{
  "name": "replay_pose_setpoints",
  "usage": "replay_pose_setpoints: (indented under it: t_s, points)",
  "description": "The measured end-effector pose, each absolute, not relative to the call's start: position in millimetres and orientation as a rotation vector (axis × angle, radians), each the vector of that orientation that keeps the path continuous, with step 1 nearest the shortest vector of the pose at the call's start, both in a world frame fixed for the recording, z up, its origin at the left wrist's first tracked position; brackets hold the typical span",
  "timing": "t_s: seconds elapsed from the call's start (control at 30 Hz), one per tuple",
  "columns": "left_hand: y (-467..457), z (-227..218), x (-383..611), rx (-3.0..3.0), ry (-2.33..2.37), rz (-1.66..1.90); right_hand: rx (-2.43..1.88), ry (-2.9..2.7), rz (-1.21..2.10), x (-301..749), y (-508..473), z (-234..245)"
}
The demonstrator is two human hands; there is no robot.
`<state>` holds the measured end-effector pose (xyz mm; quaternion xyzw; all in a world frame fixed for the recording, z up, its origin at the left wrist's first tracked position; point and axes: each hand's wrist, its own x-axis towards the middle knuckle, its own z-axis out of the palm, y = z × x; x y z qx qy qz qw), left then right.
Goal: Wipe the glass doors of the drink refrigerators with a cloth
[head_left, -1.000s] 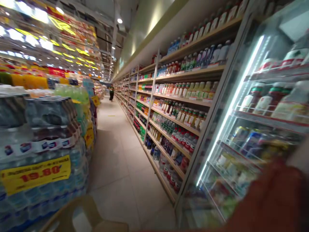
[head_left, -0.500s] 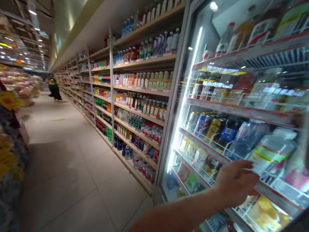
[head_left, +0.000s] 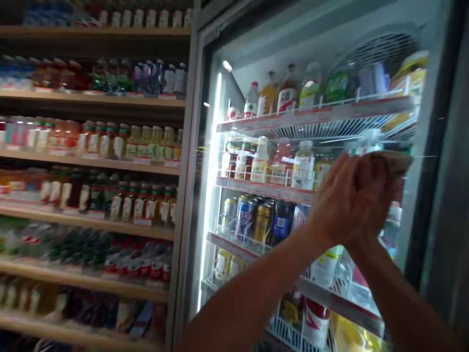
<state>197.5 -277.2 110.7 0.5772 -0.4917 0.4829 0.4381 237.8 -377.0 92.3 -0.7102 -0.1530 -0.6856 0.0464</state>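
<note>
My left hand point(head_left: 334, 208) reaches up from the lower left, its fingers stretched and lying against my right hand. My right hand point(head_left: 374, 198) rises from the lower right, fingers curled around a folded beige cloth point(head_left: 394, 161). The cloth juts out to the right above my knuckles. Both hands meet in front of the glass door of a lit drinks fridge point(head_left: 200, 195). Motion blur hides exactly where the left fingertips touch. Behind the hands, bottles fill the fridge racks, among them a clear bottle with a white label point(head_left: 303, 165).
Inside the fridge, cans point(head_left: 263, 220) stand on a middle rack and an orange juice bottle point(head_left: 269, 95) on the top one. To the left, wooden shelves point(head_left: 91, 158) carry rows of bottled drinks. A dark door edge point(head_left: 432, 195) runs down the right side.
My view has swung right, from the aisle to the fridge. My left hand has risen from the lower racks to meet my right hand, which has come fully into view with the cloth.
</note>
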Motion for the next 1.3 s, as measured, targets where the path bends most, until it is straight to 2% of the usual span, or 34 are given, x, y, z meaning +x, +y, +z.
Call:
replay_pose_setpoints:
  t_s: [0.13, 0.37, 0.5, 0.6, 0.73, 0.83, 0.87, 0.97, 1.07, 1.13, 1.3]
  points:
    - [-235, 121, 249, 1.382, -1.256, 1.255, -2.09, -0.368, -2.297, 264, -325, 109]
    - [-233, 136, 270, 1.416, -1.384, 1.46, -2.2, -0.654, -2.166, 235, -335, 118]
    - [-253, 133, 269, 1.526, -1.333, 1.718, -1.952, -0.179, -2.52, 215, -367, 117]
    - [-225, 135, 289, 1.552, -1.329, 1.855, -2.016, 0.212, -2.607, 222, -375, 117]
    - [-137, 150, 334, 1.542, -1.008, 1.896, -2.119, 0.307, -2.581, 232, -371, 117]
    - [-118, 156, 342, 1.534, -0.691, 1.892, -2.2, 0.282, -2.589, 233, -367, 117]
    - [-128, 153, 337, 1.555, -0.731, 1.917, -2.214, 0.268, -2.597, 233, -366, 116]
    - [-184, 134, 311, 1.64, -1.237, 2.009, -2.215, 0.232, -2.619, 232, -368, 116]
    - [-197, 120, 305, 1.657, -1.391, 2.011, -2.228, 0.19, -2.612, 230, -371, 115]
    - [-163, 123, 321, 1.68, -1.278, 1.981, -2.218, 0.196, -2.603, 228, -372, 114]
    - [-84, 143, 356, 1.621, -0.535, 1.834, -2.185, 0.327, -2.519, 233, -359, 112]
